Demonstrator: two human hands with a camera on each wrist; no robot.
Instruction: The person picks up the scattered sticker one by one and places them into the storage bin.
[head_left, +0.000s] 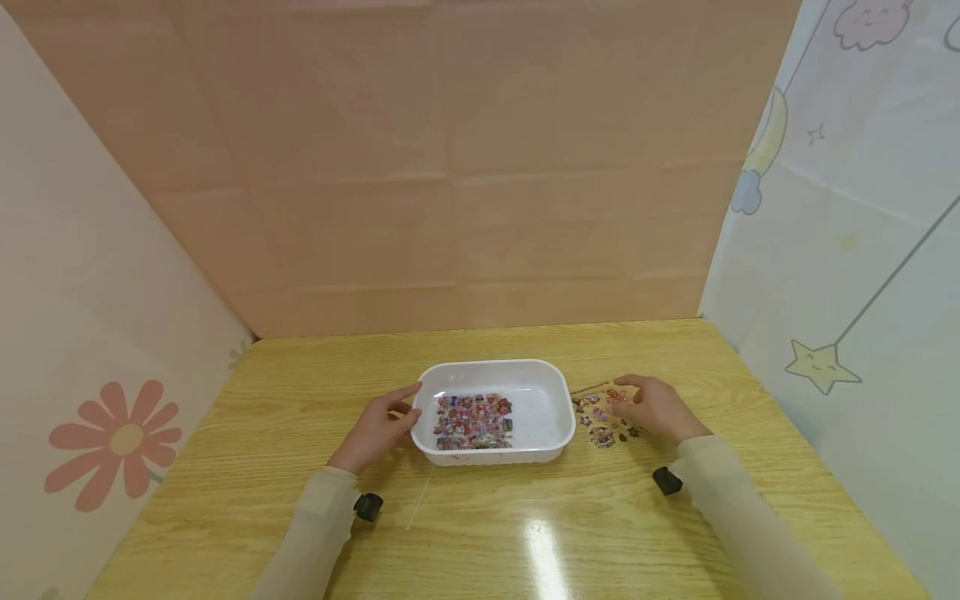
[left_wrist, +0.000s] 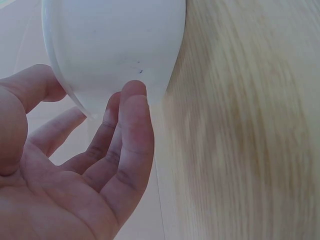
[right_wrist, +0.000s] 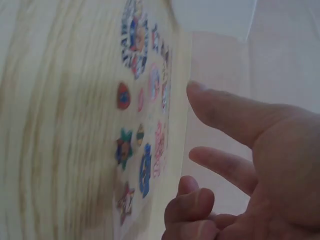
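Observation:
A white plastic tray stands on the table, with a patch of small, colourful printed stickers in its left part. At the tray's left end, my left hand holds the rim; the left wrist view shows the thumb at the rim and fingertips against the outer wall. Right of the tray lies a clear sheet of stickers, with stars and badge shapes. My right hand hovers at its right side, thumb and fingers apart and nothing between them.
A thin pale strip lies on the wooden table in front of the tray. An orange-brown backdrop rises behind the table, with printed white panels on both sides.

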